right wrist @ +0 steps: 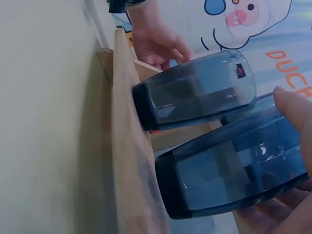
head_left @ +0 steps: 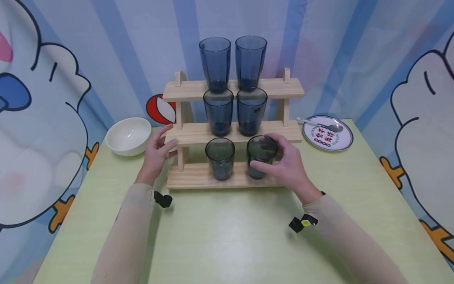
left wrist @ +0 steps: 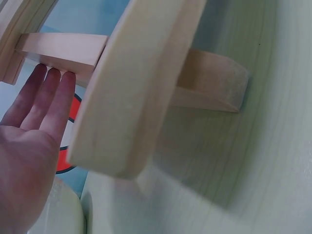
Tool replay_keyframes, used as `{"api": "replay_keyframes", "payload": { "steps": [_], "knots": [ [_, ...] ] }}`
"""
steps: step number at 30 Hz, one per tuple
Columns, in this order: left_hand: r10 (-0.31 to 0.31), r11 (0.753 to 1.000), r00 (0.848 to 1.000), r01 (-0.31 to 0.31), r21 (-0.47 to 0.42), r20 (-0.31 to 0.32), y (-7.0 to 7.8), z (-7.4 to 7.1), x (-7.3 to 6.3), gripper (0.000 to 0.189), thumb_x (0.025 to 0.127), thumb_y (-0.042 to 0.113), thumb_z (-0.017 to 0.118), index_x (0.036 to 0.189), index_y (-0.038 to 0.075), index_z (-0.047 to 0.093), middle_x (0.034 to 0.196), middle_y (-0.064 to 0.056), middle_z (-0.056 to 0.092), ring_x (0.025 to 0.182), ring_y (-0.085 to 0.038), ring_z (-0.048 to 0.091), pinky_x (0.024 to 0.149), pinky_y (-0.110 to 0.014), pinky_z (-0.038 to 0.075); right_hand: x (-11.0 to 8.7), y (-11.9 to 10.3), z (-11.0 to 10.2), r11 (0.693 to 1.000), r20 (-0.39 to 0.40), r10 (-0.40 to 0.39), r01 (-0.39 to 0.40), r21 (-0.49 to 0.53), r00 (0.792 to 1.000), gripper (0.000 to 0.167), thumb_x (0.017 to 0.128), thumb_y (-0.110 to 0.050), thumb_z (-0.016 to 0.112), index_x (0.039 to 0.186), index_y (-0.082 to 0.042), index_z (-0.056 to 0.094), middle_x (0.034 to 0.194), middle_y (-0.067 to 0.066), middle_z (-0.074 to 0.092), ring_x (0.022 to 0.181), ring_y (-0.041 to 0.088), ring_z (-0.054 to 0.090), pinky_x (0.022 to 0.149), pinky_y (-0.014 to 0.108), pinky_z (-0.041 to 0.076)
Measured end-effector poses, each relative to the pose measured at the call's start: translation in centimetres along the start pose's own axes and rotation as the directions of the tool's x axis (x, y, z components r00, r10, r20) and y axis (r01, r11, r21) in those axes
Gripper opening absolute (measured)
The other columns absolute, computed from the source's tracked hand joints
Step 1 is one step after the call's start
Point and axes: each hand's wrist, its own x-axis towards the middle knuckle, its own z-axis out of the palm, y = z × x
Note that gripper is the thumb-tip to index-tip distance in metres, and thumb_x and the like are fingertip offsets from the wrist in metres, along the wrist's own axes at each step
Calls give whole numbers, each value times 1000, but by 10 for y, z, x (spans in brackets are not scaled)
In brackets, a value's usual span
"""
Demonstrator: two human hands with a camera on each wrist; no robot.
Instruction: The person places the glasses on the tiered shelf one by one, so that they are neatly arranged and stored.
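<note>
A three-tier wooden rack (head_left: 198, 181) carries blue-grey drinking glasses, two on each tier. My right hand (head_left: 285, 163) grips the right glass (head_left: 260, 157) of the bottom tier, thumb on the near side and fingers behind. In the right wrist view that glass (right wrist: 234, 165) stands with its base at the shelf. Beside it is the left bottom glass (head_left: 220, 159), apart from any hand. My left hand (head_left: 156, 154) is at the rack's left end, and its straight fingers touch the wooden side post (left wrist: 63, 51) in the left wrist view.
Left of the rack sits a white bowl (head_left: 128, 136) close to the left hand. On the right lies a patterned plate (head_left: 328, 142) with a spoon (head_left: 335, 127) on it. A cartoon-print curtain (head_left: 142, 47) hangs behind the pale green table (head_left: 227, 236).
</note>
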Motion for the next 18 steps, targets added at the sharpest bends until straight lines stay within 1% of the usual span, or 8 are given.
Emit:
{"api": "replay_keyframes", "payload": {
  "steps": [8,13,18],
  "knots": [
    [5,1000,1000,-5,8,1,-1,-1,0,57,104,18,66,158,21,48,153,-21,50,121,-21,62,90,-34,61,3,4,15,999,22,-20,19,35,1000,78,76,-16,96,143,-7,57,131,10,65,111,24,68,90,21,56],
    [-1,1000,1000,1,5,-7,-1,0,0,56,104,19,67,157,23,49,152,-20,51,121,-21,63,89,-32,61,4,4,18,999,30,-16,14,52,999,77,78,-16,95,144,-7,56,130,11,66,110,24,69,90,21,57],
    [7,1000,1000,-7,-1,-14,-1,1,0,56,104,18,67,156,22,50,152,-20,51,120,-21,63,87,-30,62,5,4,19,999,38,-10,8,50,999,79,78,-18,95,145,-6,55,131,11,66,111,24,70,91,21,56]
  ]
}}
